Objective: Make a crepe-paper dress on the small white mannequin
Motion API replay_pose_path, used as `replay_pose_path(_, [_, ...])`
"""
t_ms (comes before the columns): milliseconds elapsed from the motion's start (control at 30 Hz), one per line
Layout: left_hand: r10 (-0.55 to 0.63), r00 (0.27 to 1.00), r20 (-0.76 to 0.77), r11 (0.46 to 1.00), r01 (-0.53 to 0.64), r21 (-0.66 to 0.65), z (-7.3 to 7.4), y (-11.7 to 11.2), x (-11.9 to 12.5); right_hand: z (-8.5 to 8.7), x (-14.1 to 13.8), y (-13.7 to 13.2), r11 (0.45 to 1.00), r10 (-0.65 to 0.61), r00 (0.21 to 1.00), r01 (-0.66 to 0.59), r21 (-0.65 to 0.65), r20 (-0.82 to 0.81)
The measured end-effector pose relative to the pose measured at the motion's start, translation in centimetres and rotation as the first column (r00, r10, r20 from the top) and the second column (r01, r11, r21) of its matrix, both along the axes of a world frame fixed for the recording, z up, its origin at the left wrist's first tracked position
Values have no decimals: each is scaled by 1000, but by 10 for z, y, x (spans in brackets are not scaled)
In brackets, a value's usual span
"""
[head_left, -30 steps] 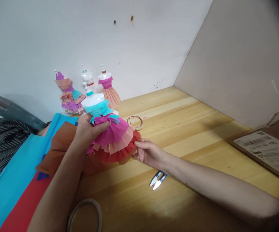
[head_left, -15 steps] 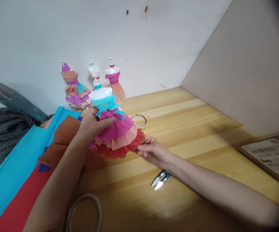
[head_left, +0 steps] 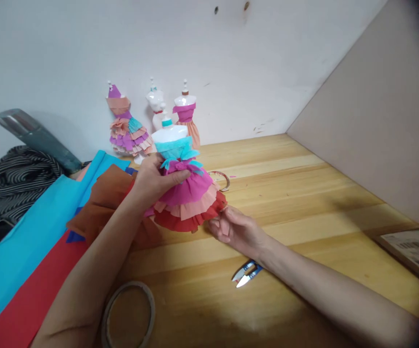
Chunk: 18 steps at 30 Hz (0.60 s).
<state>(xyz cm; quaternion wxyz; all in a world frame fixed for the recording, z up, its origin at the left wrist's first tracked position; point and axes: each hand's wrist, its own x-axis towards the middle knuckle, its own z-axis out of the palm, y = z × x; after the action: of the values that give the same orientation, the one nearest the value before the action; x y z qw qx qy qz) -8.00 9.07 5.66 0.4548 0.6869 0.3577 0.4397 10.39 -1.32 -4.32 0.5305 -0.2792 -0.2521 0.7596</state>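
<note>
My left hand (head_left: 160,181) is closed round the waist of a small white dress form (head_left: 171,133), its thumb across the front. The form wears a crepe paper dress (head_left: 189,186) with a turquoise top and tiers of magenta, peach and red. At the right edge of the red ruffle (head_left: 195,221), my right hand (head_left: 238,232) pinches the hem, its other fingers curled below. Thread snips (head_left: 247,273) with blue handles lie on the table beneath my right wrist. A roll of tape (head_left: 151,309) lies near the front edge of view.
Behind stand a ruffled dress form (head_left: 127,125), a bare white one (head_left: 154,101) and one in magenta and peach (head_left: 185,113). Turquoise paper (head_left: 24,232), red paper (head_left: 31,290), brown paper (head_left: 102,203), striped cloth (head_left: 17,174) and a bottle (head_left: 38,137) lie left. A bangle-like ring (head_left: 225,180) and a labelled box (head_left: 412,246) lie right.
The view has swung slightly left, so things appear further right. My right hand's fingers have shifted and curled more beneath the red hem; my left hand keeps its hold.
</note>
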Motion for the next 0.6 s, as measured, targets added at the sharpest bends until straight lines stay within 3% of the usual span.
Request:
replay_pose_path(233, [-91,996,-6,994,91,59,-4,0,5,-5,-6,4,996,-78,997,78,-50,11])
replay_pose_path(467, [67,996,54,995,-70,66,-13,2,10,-2,-13,-3,998,46,998,-48,-42,-44])
replay_pose_path(600, [166,982,91,981,-174,87,-16,3,13,-3,-21,-6,999,52,999,-52,-16,-3])
